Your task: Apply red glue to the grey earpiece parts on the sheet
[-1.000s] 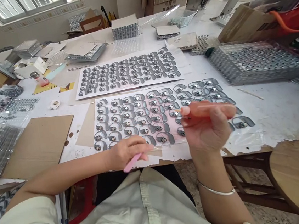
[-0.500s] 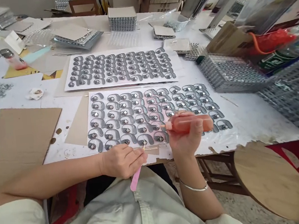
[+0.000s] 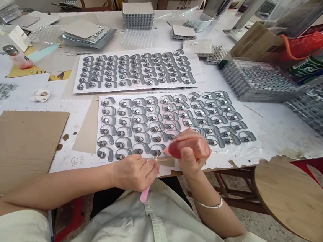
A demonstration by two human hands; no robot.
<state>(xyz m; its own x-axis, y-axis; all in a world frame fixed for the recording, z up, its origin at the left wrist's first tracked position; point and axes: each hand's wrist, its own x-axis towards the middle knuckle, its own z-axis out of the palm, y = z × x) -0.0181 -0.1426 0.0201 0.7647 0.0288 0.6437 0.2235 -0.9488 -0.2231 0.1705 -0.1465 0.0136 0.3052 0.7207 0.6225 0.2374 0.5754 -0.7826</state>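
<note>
Within the last 1 second the right hand (image 3: 192, 158) has brought the orange bottle (image 3: 180, 149) down and leftward from mid-sheet to the near row of the near sheet (image 3: 175, 113) on the bench (image 3: 280, 127). Its fingers are wrapped round the bottle, whose nozzle is beside a grey piece (image 3: 156, 150). The left hand (image 3: 132, 174) has stayed at the bench edge, fingers pinching a pink stick (image 3: 145, 194), so the work seems to have shifted to that row.

- Left hand (image 3: 134, 173) at the near edge of the worktop (image 3: 280, 127), closed round a pink stick (image 3: 145, 194).
- Right hand (image 3: 192, 158) gripping a red bottle (image 3: 186, 148), nozzle pointing left, at the front row of grey pieces (image 3: 139, 129) on the near sheet (image 3: 234, 152).
- Far sheet (image 3: 198, 71) behind, likewise filled.
- Cardboard (image 3: 17, 147) at left; mesh tray (image 3: 258, 82) at right; stool (image 3: 296, 195) below.
</note>
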